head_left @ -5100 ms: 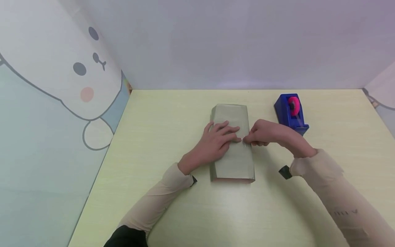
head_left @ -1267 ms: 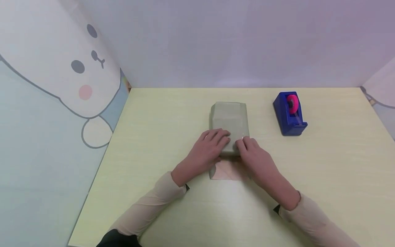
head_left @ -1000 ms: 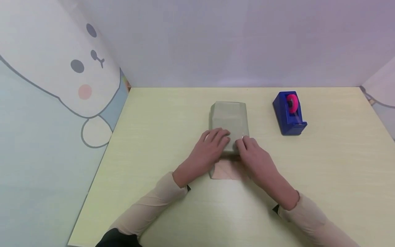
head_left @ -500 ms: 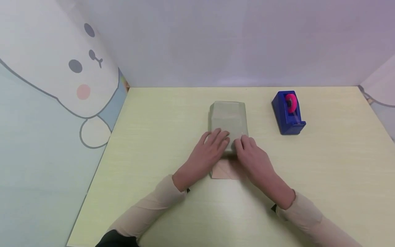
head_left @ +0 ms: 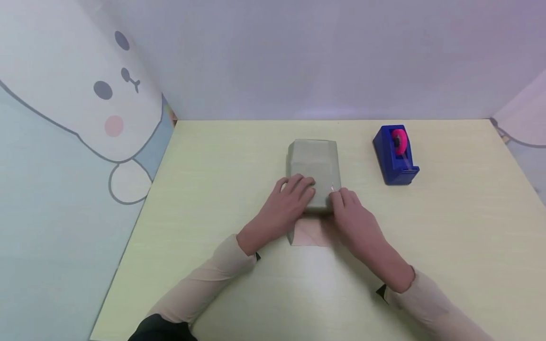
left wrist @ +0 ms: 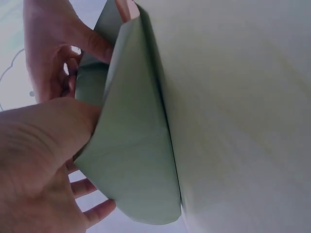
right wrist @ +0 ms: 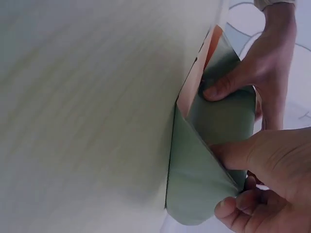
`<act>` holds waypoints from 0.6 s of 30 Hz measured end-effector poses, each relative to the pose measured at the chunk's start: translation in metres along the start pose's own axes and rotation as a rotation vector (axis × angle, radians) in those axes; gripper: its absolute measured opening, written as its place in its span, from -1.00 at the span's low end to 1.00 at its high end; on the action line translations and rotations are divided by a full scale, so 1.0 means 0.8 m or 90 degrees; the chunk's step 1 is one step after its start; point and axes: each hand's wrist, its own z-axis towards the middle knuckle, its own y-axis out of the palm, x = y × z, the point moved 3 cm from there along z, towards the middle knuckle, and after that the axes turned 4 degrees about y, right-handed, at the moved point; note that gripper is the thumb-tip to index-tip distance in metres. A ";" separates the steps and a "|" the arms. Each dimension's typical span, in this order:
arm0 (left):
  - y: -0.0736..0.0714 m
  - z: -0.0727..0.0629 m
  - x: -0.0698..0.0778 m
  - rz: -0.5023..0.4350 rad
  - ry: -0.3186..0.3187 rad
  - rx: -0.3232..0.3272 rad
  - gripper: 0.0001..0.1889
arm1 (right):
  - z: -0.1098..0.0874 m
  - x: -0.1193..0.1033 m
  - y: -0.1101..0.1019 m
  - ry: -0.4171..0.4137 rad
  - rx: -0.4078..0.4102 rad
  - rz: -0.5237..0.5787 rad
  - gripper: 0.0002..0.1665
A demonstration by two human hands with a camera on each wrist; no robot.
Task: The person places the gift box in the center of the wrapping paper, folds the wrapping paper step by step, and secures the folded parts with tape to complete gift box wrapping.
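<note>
A box wrapped in grey-green wrapping paper (head_left: 315, 158) lies lengthwise on the table in the head view. At its near end the paper is pushed in, and a flap with a pink inner side (head_left: 310, 233) lies toward me. My left hand (head_left: 281, 208) spreads its fingers over the top left edge, its thumb bent down against the end. My right hand (head_left: 356, 225) grips the near right corner; in the right wrist view its thumb is tucked inside the fold and its fingers curl outside. A slanted side fold (left wrist: 133, 131) stands up in the left wrist view.
A blue tape dispenser (head_left: 394, 156) with a pink tape roll (head_left: 399, 141) stands at the back right of the pale table (head_left: 226, 161). A plain wall (head_left: 320, 61) rises behind the table, and a panel with a cartoon animal (head_left: 51, 189) is on the left.
Five seconds ago the right hand was at the box's right edge; it has since come to the near end, where the paper is now pushed in, showing pink. Over the last second both hands barely move.
</note>
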 end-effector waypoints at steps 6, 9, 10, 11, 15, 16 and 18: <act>0.001 0.000 0.001 0.008 -0.007 -0.002 -0.60 | -0.008 0.018 0.000 0.207 -0.069 0.165 -0.55; 0.002 0.001 0.003 0.018 -0.008 -0.012 -0.61 | -0.013 0.024 0.004 0.248 -0.112 0.187 -0.55; 0.002 0.001 0.003 0.020 -0.007 -0.015 -0.62 | -0.014 0.025 0.006 0.252 -0.128 0.191 -0.56; 0.002 0.001 0.004 0.020 -0.005 -0.018 -0.62 | -0.015 0.027 0.008 0.254 -0.144 0.196 -0.58; -0.001 0.002 0.008 -0.007 0.016 -0.018 -0.52 | -0.016 0.031 0.018 0.247 -0.182 0.204 -0.66; -0.002 0.002 0.010 -0.004 0.026 -0.018 -0.48 | -0.015 0.032 0.020 0.242 -0.182 0.202 -0.67; -0.004 0.002 0.013 0.007 0.045 -0.018 -0.40 | -0.013 0.032 0.022 0.231 -0.171 0.197 -0.68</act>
